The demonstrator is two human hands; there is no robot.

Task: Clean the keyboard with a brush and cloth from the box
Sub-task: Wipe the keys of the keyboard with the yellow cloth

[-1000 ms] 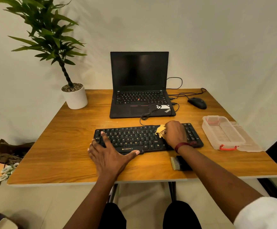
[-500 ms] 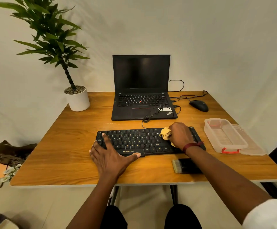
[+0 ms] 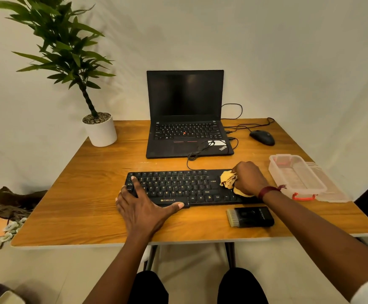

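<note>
The keyboard lay black and flat on the wooden table. Behind it stood an open laptop with a dark screen, and a thin black cable looped from the keyboard's back edge up over the laptop's palm rest. Behind the keyboard and to its right sat a dark mouse; well behind it to the left, at the table's corner, stood a potted plant in a white pot. To the right of the keyboard, near but apart from it, rested the clear plastic box, open, with red clasps, and its lid lay farther right. Just in front of the keyboard's right end lay the brush, black-bodied, its pale bristles pointing left, and no hand touched it. Nothing stood between the hands and the keys.

The left hand was spread flat over the keyboard's left end, fingers straight on the keys and the thumb stretched along the front edge beside the printed label, grasping nothing. The right hand was clenched round the yellow cloth at the keyboard's right end; the cloth bulged out of the fist to the left, a flap showed beneath the wrist, and it was pressed onto the keys there.
</note>
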